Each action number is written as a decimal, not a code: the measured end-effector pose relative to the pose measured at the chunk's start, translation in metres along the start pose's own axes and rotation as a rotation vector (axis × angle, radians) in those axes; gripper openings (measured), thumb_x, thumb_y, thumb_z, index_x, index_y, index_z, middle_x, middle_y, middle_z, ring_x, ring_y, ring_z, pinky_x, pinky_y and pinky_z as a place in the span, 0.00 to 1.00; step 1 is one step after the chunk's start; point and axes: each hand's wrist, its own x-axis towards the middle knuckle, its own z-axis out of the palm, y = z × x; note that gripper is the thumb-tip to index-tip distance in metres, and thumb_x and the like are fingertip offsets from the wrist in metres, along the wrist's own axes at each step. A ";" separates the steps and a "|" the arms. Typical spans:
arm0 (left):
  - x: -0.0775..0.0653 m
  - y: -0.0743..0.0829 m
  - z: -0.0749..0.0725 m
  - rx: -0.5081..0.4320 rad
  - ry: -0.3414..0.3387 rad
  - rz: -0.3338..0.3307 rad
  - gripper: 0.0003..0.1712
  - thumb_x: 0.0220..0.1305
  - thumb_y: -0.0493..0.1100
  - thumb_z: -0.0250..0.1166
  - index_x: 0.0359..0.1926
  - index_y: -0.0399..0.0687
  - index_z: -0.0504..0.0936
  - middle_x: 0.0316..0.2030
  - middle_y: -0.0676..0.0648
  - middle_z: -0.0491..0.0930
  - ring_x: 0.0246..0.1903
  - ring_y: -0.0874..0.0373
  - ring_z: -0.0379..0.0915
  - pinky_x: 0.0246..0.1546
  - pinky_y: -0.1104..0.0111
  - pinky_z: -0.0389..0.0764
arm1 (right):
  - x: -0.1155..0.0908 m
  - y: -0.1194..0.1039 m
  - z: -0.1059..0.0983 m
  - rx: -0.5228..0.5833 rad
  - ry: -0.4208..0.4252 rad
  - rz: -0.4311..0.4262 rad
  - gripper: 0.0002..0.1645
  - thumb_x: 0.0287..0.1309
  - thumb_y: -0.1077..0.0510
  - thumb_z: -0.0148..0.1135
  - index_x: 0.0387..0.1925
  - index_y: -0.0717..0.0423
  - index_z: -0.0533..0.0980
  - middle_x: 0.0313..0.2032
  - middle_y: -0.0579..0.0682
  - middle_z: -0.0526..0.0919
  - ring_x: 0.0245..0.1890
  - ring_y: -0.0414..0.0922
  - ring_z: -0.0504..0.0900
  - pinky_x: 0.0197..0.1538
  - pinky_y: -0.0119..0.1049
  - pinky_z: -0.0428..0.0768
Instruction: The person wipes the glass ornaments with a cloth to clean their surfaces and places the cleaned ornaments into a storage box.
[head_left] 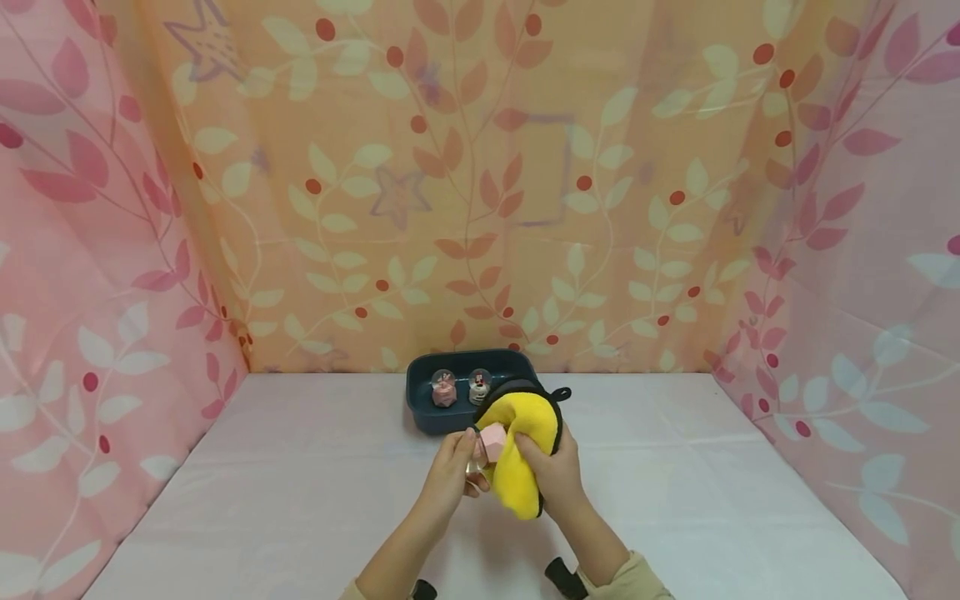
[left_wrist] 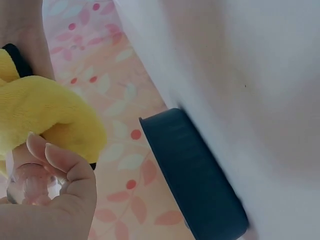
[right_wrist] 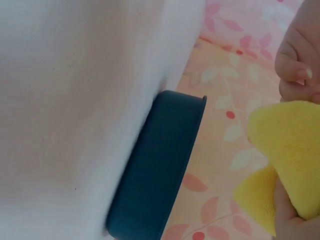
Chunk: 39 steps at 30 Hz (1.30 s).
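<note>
In the head view my left hand (head_left: 448,468) grips a small snow globe (head_left: 492,442) by its clear dome, the pink base facing the right hand. My right hand (head_left: 562,471) holds a bunched yellow cloth (head_left: 517,483) with black edging and a loop, its folds up against the pink base. The left wrist view shows fingers curled about the clear globe (left_wrist: 30,185), with the cloth (left_wrist: 55,107) just above. The right wrist view has the cloth (right_wrist: 290,150) folded in the right hand (right_wrist: 290,222); the globe is hidden there.
Behind the hands a dark blue tray (head_left: 427,423) stands on the white-covered table (head_left: 300,483). Two snow globes are in it, one with a pink base (head_left: 444,393) and one with a white base (head_left: 479,388). The cloth hides the tray's right part. Leaf-patterned curtains (head_left: 480,208) enclose the table.
</note>
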 end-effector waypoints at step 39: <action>0.011 0.000 -0.008 0.053 -0.055 0.027 0.39 0.72 0.61 0.50 0.66 0.35 0.56 0.39 0.42 0.72 0.24 0.57 0.72 0.28 0.70 0.71 | 0.003 -0.007 0.014 -0.196 -0.087 -0.149 0.28 0.51 0.63 0.70 0.51 0.63 0.67 0.37 0.55 0.75 0.35 0.49 0.77 0.42 0.41 0.78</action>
